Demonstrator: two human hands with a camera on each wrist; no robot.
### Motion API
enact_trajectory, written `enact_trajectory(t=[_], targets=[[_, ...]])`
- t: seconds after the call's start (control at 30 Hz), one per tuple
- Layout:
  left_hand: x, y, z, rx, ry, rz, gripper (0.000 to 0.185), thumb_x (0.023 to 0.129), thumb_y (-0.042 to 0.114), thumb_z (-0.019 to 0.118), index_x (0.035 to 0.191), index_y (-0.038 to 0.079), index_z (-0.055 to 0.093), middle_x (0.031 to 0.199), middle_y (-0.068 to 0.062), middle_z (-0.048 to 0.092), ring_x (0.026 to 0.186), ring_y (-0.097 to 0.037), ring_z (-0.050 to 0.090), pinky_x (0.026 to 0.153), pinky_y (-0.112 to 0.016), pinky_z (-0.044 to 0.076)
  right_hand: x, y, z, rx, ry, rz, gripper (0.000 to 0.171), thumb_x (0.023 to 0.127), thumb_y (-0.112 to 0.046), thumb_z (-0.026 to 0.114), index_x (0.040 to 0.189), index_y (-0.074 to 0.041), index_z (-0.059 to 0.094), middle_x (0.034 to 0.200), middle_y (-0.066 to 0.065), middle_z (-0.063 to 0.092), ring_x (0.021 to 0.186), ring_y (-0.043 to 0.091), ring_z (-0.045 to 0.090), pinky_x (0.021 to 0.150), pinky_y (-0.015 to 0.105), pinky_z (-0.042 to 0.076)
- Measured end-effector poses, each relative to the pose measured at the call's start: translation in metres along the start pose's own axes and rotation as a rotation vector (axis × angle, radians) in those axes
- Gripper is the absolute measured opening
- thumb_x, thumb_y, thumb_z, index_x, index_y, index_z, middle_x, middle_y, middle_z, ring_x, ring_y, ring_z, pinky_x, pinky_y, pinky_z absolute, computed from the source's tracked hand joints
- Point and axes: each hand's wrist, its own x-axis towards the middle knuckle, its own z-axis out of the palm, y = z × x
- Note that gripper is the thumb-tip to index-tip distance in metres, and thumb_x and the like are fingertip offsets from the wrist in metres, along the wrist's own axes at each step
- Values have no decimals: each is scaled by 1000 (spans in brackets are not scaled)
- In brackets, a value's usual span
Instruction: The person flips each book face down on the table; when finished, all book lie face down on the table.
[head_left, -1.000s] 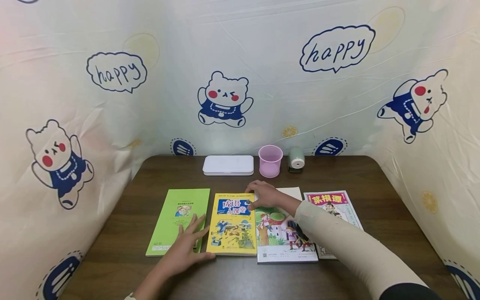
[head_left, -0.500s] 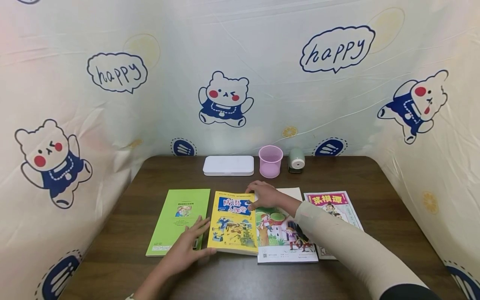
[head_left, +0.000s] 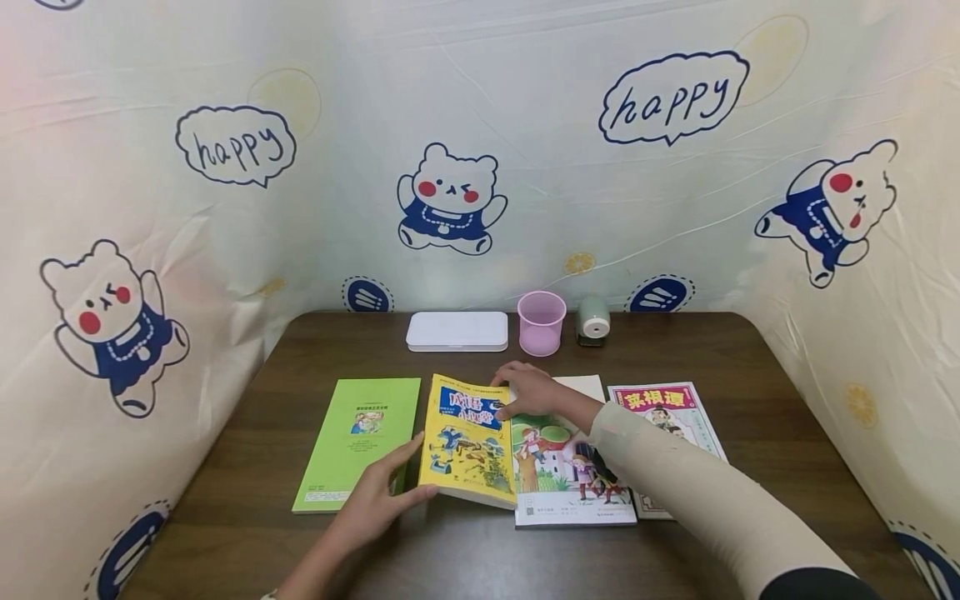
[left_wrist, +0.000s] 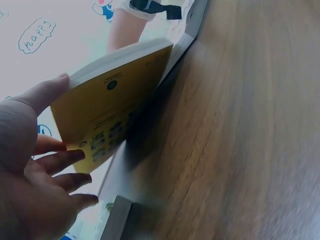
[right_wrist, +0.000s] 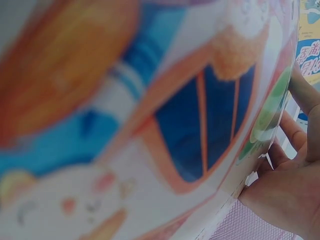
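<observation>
1. The table (head_left: 697, 350) was dark wood, and four books lay in a row on its front half.
2. The yellow book (head_left: 467, 446) sat second from the left, between the green book (head_left: 360, 437) and the illustrated book (head_left: 566, 479). Its left edge was tipped up off the wood.
3. It looked like a thick paperback: fairly light, glossy and a bit slippery, with a cover that would bend, so the long edges seemed the place to hold it.
4. The left hand (head_left: 375, 500) had its thumb on the cover near the lower left corner and its fingers (left_wrist: 60, 162) curled under the back.
5. The right hand (head_left: 528, 389) gripped the top right corner, fingers bent over the edge.
</observation>
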Motion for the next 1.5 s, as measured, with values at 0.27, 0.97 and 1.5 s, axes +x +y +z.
enact_trajectory(t=[0.27,0.97,1.5], targets=[[2,2,8,-257,-19,-11,88,90,26,82,162,11,33,166,-10,33,150,-33,36,117,-42,38,1,1,-2,11,-5,22,59,87,-42,83,136,-15,63,154,7,48,145,32,40,118,52,35],[2,1,35,-587,29,99,87,97,5,70,166,14,19,171,-9,17,141,-11,48,106,-30,47,5,4,3,52,42,49,56,83,-40,87,130,-17,66,141,3,56,125,22,51,106,43,46],[1,8,33,-584,52,55,81,95,4,72,163,13,29,170,-6,24,140,-13,49,105,-31,49,5,-4,-4,114,55,39,59,86,-41,84,138,-23,64,128,-8,70,119,14,61,119,55,29]])
